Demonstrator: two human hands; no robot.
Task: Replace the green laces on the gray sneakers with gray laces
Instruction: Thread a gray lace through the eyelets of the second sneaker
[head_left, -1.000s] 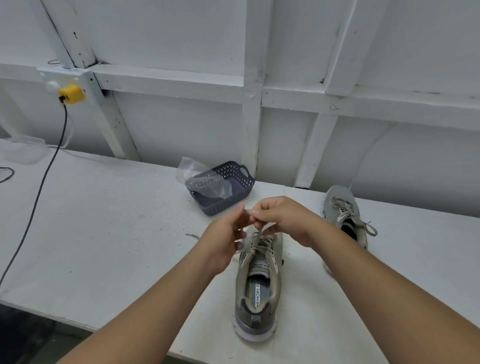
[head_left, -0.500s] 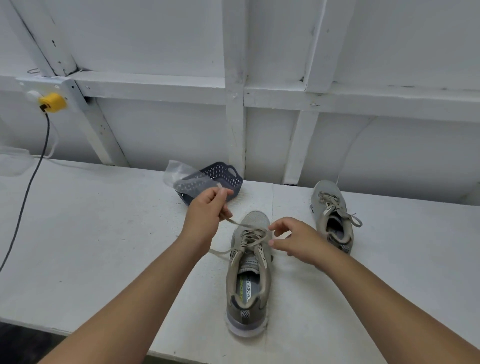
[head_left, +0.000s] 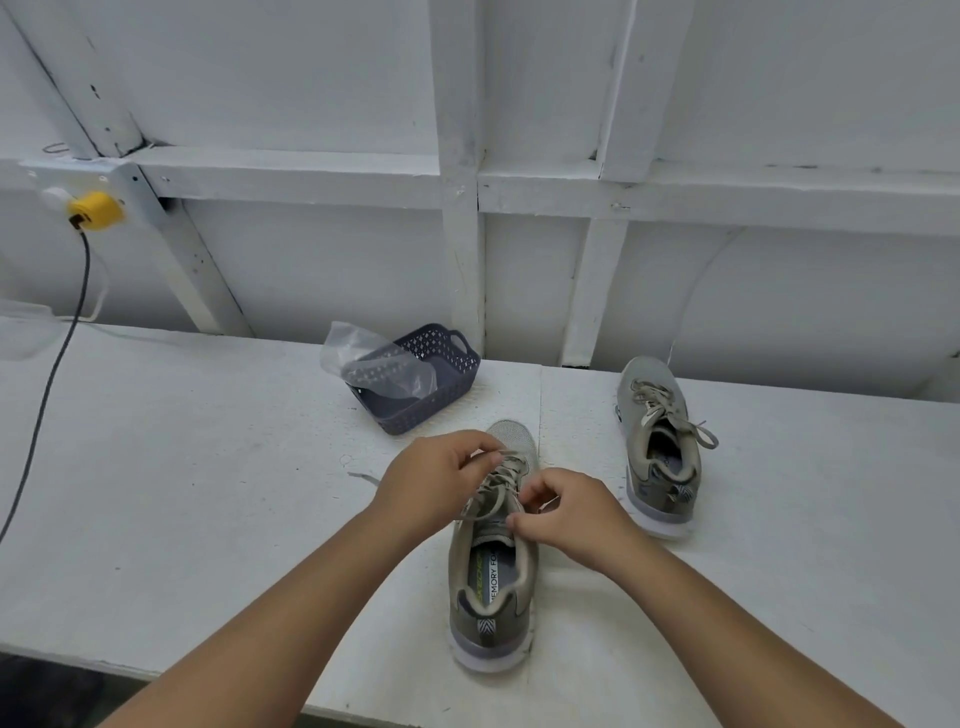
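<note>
Near sneaker (head_left: 492, 566) sits mid-worktop (head_left: 182, 467), toe at 12 o'clock; left hand (head_left: 436, 480) and right hand (head_left: 569, 512) both have fingers pinching its laces (head_left: 496, 486). Second sneaker (head_left: 657, 441) at 2 o'clock.

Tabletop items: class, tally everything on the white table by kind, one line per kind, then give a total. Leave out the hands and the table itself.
Gray sneakers: 2 (near sneaker, far sneaker)
Dark plastic basket: 1
Clear plastic bag, lying in the basket: 1
Dark cable, trailing across the left side: 1
Total: 5
</note>
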